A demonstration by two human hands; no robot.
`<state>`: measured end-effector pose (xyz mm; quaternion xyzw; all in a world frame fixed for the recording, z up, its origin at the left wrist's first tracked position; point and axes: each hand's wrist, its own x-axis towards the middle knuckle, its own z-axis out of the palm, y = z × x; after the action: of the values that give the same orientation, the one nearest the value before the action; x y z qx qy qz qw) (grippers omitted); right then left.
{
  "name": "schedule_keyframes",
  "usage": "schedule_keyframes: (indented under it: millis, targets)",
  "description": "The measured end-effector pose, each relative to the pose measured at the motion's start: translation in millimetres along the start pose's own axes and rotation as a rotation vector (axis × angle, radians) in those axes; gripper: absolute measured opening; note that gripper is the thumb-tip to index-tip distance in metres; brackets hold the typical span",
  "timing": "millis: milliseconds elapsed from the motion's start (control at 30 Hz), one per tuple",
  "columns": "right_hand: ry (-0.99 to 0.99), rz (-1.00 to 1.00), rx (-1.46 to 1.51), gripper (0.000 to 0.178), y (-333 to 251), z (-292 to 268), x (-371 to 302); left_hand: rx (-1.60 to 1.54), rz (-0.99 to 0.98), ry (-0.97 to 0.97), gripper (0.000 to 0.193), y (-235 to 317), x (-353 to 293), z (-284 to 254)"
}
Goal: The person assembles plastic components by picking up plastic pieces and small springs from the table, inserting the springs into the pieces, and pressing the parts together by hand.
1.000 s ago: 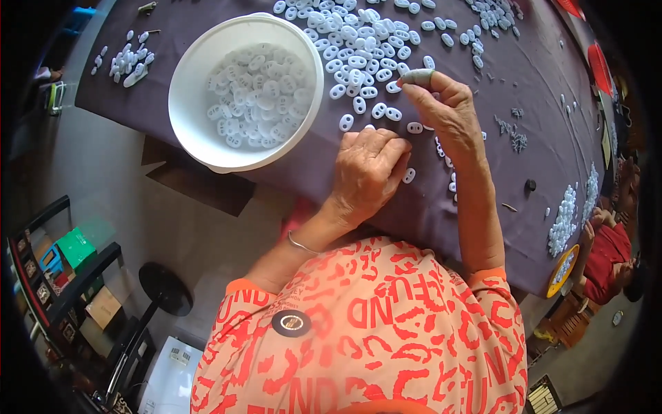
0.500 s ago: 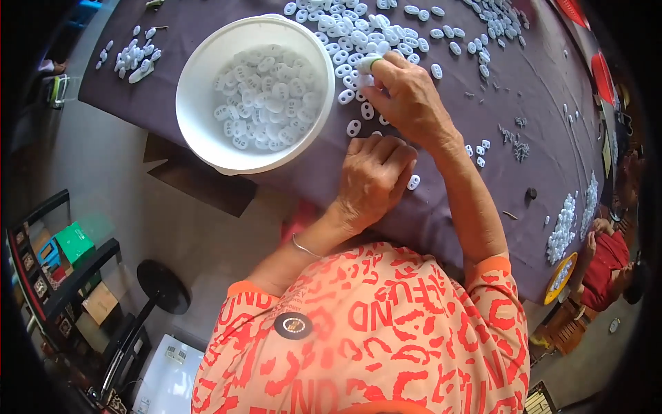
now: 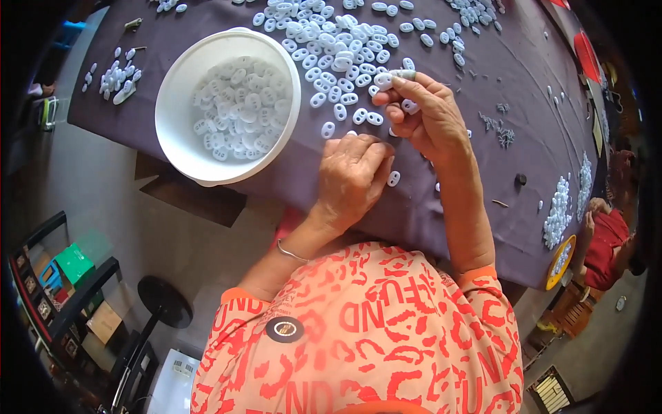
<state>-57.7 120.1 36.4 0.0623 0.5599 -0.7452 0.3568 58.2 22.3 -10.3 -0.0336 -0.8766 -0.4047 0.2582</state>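
Head view shows the person's right hand (image 3: 431,114) raised over the middle of the table (image 3: 414,214), thumb and index finger closed together on a white two-holed piece (image 3: 383,81). That piece sits at the fingertips, to the left of the palm, probably because a pinch at its rim leaves the holes uncovered. A second white piece (image 3: 409,106) shows among the same hand's fingers; whether it is gripped there cannot be told. A pale wrap (image 3: 402,73) covers the index fingertip, perhaps to protect the skin.

Beside the table's near edge rests the left hand (image 3: 353,176), knuckles up and fingers curled under, so what it holds, if anything, cannot be told. A single loose piece (image 3: 394,179) lies just to its right.

Toward the far edge spreads a heap of white pieces (image 3: 345,48), seemingly kept within short reach of the right hand. The white bowl (image 3: 181,103), partly filled with similar pieces, stands by the near edge on the left, apparently as a container within reach of the left hand.
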Motion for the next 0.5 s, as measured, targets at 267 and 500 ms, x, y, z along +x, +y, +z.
schedule_keyframes:
  millis: [267,500]
  targets:
    - [0.017,0.007,0.057,0.015,1.7,2.2,-6.4,0.008,0.0,0.017,0.009,-1.5,-0.3,-0.9]
    - [-0.121,-0.332,-0.329,0.014,-18.3,51.3,-15.1,-0.025,-0.021,-0.006,0.008,0.4,-2.6,-1.4]
